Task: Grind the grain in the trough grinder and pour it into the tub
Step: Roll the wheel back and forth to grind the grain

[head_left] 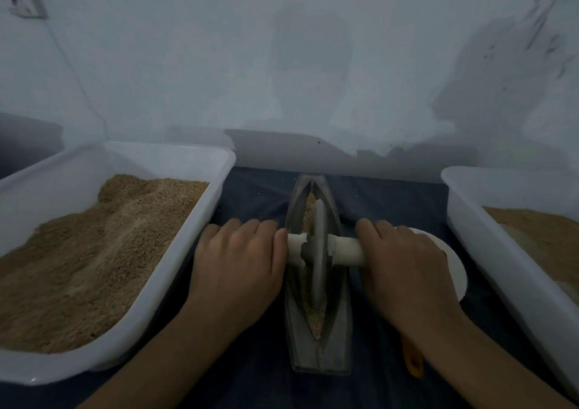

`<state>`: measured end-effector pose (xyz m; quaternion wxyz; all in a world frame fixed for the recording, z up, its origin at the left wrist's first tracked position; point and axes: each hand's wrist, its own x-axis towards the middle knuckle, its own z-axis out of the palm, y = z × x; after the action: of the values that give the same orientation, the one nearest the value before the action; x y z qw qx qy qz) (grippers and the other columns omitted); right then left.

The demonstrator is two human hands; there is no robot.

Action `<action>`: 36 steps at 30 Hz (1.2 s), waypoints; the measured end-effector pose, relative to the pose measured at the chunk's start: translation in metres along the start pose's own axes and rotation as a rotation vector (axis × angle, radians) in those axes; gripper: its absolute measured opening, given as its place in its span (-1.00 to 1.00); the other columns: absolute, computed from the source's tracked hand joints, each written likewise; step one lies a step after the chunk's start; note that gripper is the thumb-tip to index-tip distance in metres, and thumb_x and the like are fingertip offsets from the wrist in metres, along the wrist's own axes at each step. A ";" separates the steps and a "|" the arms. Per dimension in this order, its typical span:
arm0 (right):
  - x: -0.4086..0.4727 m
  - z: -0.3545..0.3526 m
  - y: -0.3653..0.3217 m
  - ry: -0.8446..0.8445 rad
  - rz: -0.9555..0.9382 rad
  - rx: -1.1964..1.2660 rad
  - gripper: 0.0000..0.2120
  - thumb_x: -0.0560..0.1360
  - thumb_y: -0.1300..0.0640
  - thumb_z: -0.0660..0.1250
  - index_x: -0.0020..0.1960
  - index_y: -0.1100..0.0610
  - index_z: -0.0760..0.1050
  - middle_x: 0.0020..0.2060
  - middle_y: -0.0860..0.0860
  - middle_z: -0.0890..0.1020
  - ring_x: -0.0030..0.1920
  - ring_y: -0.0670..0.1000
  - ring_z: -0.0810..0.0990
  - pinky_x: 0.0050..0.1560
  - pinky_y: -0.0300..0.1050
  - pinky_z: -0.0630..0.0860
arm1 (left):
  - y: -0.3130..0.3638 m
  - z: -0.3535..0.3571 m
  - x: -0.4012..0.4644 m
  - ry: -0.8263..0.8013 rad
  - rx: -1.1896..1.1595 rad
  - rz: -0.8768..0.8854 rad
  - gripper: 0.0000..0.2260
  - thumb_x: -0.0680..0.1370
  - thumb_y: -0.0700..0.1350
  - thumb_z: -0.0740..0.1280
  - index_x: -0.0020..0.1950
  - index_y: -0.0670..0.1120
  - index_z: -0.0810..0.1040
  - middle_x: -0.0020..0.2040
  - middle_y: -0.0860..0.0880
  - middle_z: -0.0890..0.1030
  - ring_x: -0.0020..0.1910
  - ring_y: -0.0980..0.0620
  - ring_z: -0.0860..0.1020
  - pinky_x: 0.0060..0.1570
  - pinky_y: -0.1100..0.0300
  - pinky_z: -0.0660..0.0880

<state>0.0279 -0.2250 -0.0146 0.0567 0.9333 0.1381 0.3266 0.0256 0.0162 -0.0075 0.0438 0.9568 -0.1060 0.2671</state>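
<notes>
White handle ends (347, 251) of a grinding wheel (319, 252) sit under a person's two hands: the left hand (238, 264) and the right hand (404, 267) each lie palm down over one end of the axle, fingers curved over it. The grey wheel stands upright in the boat-shaped metal trough grinder (318, 355), which holds a thin line of tan grain (316, 317) along its groove. Just beside the right hand lies a white round dish (454, 270), with an orange handle (413, 361) showing below the wrist. To the left, a white plastic tub (188, 158) is heaped with tan ground grain (94, 252); a second white tub (470, 220) at right also holds some. All rest on dark blue cloth (260, 195) against a pale, scuffed wall (282, 48).
</notes>
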 end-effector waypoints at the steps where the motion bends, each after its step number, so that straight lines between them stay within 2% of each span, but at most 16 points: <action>1: 0.004 0.004 0.002 -0.048 0.013 0.005 -0.55 0.25 0.08 0.57 -0.06 -0.01 0.35 -0.32 -0.02 0.49 -0.40 0.03 0.42 -0.42 -0.13 0.26 | 0.002 0.002 0.008 -0.008 0.048 0.003 -0.60 0.69 0.10 -0.15 -0.11 0.12 0.43 -0.24 0.12 0.47 -0.26 0.02 0.41 -0.14 0.01 0.39; 4: 0.036 0.016 0.010 -0.259 0.103 -0.039 -0.61 0.35 -0.03 0.49 -0.10 -0.08 0.26 -0.33 -0.08 0.43 -0.37 0.03 0.41 -0.36 -0.10 0.30 | 0.006 0.016 0.047 -0.039 0.177 0.030 -0.70 0.67 0.00 -0.05 -0.18 0.05 0.37 -0.28 0.08 0.42 -0.30 -0.01 0.39 -0.18 0.08 0.36; 7: 0.086 0.033 0.021 -0.436 0.161 0.042 -0.74 0.37 -0.14 0.43 -0.03 -0.09 0.47 -0.27 -0.08 0.47 -0.28 0.02 0.46 -0.25 -0.08 0.33 | 0.004 0.032 0.090 -0.099 0.233 0.016 -0.80 0.62 -0.10 0.05 -0.17 -0.02 0.36 -0.21 0.03 0.42 -0.25 -0.05 0.45 -0.14 0.09 0.36; 10: 0.117 0.042 0.027 -0.550 0.179 0.084 -0.75 0.36 -0.12 0.43 -0.02 -0.05 0.55 -0.23 -0.05 0.55 -0.27 0.01 0.51 -0.31 -0.12 0.32 | 0.004 0.041 0.120 -0.138 0.205 -0.044 -0.79 0.62 -0.11 0.12 -0.22 -0.03 0.37 -0.15 0.00 0.52 -0.25 -0.05 0.43 -0.13 0.06 0.34; 13: 0.106 0.038 0.021 -0.488 0.170 0.047 -0.74 0.40 -0.10 0.44 0.03 -0.04 0.53 -0.17 -0.01 0.59 -0.22 0.07 0.56 -0.28 -0.09 0.35 | 0.005 0.038 0.106 -0.089 0.236 -0.008 -0.80 0.62 -0.14 0.14 -0.22 -0.03 0.31 -0.24 -0.01 0.42 -0.27 -0.06 0.44 -0.15 0.06 0.32; 15: 0.079 0.027 0.012 -0.342 0.134 0.019 -0.71 0.42 -0.08 0.45 0.05 -0.04 0.44 -0.12 0.00 0.61 -0.17 0.11 0.58 -0.24 -0.04 0.35 | 0.005 0.029 0.077 -0.059 0.214 0.040 -0.82 0.63 -0.14 0.14 -0.18 -0.04 0.30 -0.29 0.01 0.37 -0.31 -0.05 0.47 -0.20 0.09 0.31; 17: 0.048 0.009 0.000 -0.202 0.071 -0.010 -0.64 0.39 -0.02 0.48 0.06 -0.01 0.37 -0.14 0.01 0.58 -0.19 0.11 0.55 -0.25 -0.04 0.29 | 0.002 0.021 0.044 -0.050 0.158 0.068 -0.80 0.66 -0.07 0.09 -0.16 -0.01 0.32 -0.30 0.04 0.42 -0.36 -0.04 0.42 -0.25 0.12 0.37; 19: 0.017 -0.011 -0.009 -0.066 0.012 -0.025 -0.60 0.32 0.07 0.52 0.04 0.04 0.38 -0.19 0.04 0.53 -0.25 0.11 0.48 -0.24 -0.04 0.26 | -0.001 0.008 0.013 -0.035 0.036 0.040 -0.73 0.68 0.02 -0.01 -0.15 0.05 0.37 -0.28 0.07 0.48 -0.34 -0.03 0.44 -0.24 0.05 0.44; 21: -0.008 -0.022 -0.012 0.007 -0.023 -0.016 -0.62 0.32 0.16 0.50 0.03 0.07 0.38 -0.21 0.06 0.49 -0.26 0.12 0.44 -0.25 0.00 0.34 | -0.003 -0.006 -0.012 0.019 -0.084 0.019 -0.66 0.70 0.07 -0.03 -0.05 0.07 0.50 -0.19 0.07 0.59 -0.26 -0.02 0.51 -0.17 -0.02 0.46; 24: -0.020 -0.023 -0.009 0.000 -0.037 0.000 -0.61 0.32 0.18 0.50 0.06 0.08 0.41 -0.19 0.05 0.50 -0.25 0.10 0.45 -0.28 0.01 0.38 | -0.002 -0.011 -0.026 0.102 -0.067 0.052 -0.64 0.71 0.07 0.01 0.10 -0.01 0.59 -0.08 0.01 0.66 -0.18 -0.06 0.57 -0.12 -0.08 0.47; 27: 0.006 -0.010 -0.003 -0.059 -0.006 -0.004 -0.59 0.28 0.10 0.55 -0.01 0.05 0.40 -0.27 0.02 0.52 -0.34 0.06 0.42 -0.34 -0.09 0.26 | 0.003 0.001 0.008 0.013 0.040 0.014 -0.63 0.69 0.04 -0.05 -0.05 0.02 0.52 -0.18 0.03 0.58 -0.25 -0.05 0.49 -0.17 0.02 0.40; 29: 0.039 0.005 0.001 -0.195 0.053 -0.023 -0.61 0.34 0.02 0.52 0.00 0.04 0.36 -0.24 0.04 0.56 -0.30 0.12 0.52 -0.33 -0.04 0.43 | 0.004 0.017 0.037 -0.013 0.161 0.040 -0.73 0.67 -0.06 0.00 -0.15 -0.01 0.40 -0.26 0.02 0.46 -0.31 -0.04 0.40 -0.24 0.09 0.29; 31: 0.073 0.020 0.005 -0.311 0.155 -0.015 -0.65 0.41 -0.04 0.48 0.00 0.02 0.34 -0.17 0.06 0.58 -0.18 0.17 0.58 -0.18 0.05 0.55 | 0.003 0.031 0.066 -0.028 0.188 0.018 -0.81 0.64 -0.14 0.06 -0.15 -0.03 0.35 -0.24 -0.02 0.44 -0.29 -0.04 0.43 -0.23 0.09 0.25; 32: 0.088 0.027 0.006 -0.322 0.197 -0.003 -0.67 0.41 -0.02 0.48 -0.03 0.01 0.35 -0.18 0.06 0.57 -0.15 0.18 0.59 -0.17 0.03 0.51 | 0.002 0.036 0.080 -0.038 0.188 -0.001 -0.83 0.63 -0.15 0.08 -0.15 -0.03 0.35 -0.20 -0.04 0.49 -0.25 -0.06 0.48 -0.20 0.09 0.26; 34: 0.106 0.033 0.006 -0.289 0.239 -0.022 -0.72 0.39 0.05 0.50 -0.14 0.01 0.37 -0.29 0.03 0.50 -0.19 0.14 0.57 -0.31 -0.08 0.32 | -0.001 0.044 0.098 -0.085 0.162 -0.039 -0.84 0.62 -0.16 0.15 -0.15 -0.04 0.40 -0.11 -0.08 0.58 -0.16 -0.10 0.56 -0.17 0.09 0.31; 36: 0.109 0.033 0.003 -0.256 0.194 -0.088 -0.72 0.38 0.12 0.51 -0.18 0.01 0.38 -0.29 0.04 0.54 -0.22 0.12 0.57 -0.37 -0.11 0.18 | -0.003 0.047 0.097 -0.116 0.159 -0.051 -0.88 0.63 -0.15 0.18 -0.07 -0.07 0.46 -0.07 -0.09 0.60 -0.13 -0.12 0.58 -0.20 0.10 0.31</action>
<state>0.1307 -0.1958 0.0255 0.0829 0.9729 0.0245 0.2144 0.1307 -0.0051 0.0026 -0.0318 0.9735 -0.0627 0.2175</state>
